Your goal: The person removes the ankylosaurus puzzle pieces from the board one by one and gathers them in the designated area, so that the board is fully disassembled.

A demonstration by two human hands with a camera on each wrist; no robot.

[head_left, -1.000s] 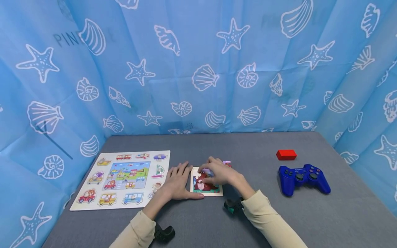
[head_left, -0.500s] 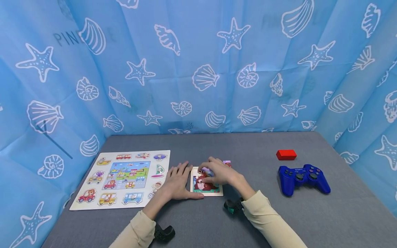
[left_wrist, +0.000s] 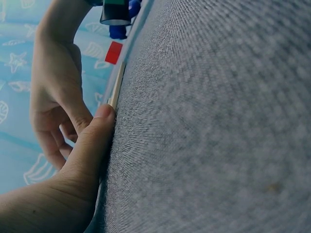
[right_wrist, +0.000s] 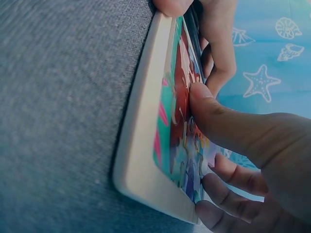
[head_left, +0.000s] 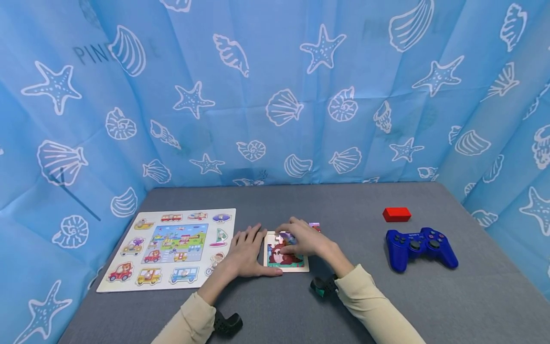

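A small wooden-framed jigsaw with a red-brown animal picture lies flat on the grey table. My left hand rests spread at its left side, its thumb against the near edge of the frame. Over the upper part of the picture, my right hand pinches a purple-blue puzzle piece with bent fingers. Its thumb touches the picture in the right wrist view. A pale gap shows left of that piece. Another piece lies partly hidden behind the right hand.
At the left lies a large white vehicle puzzle board, close to my left hand. A red block and a blue game controller lie at the right. A blue patterned curtain hangs behind the table.
The fingers of my right hand have shifted slightly, and more of the picture's upper left shows, with a pale gap there. My left hand has stayed still.
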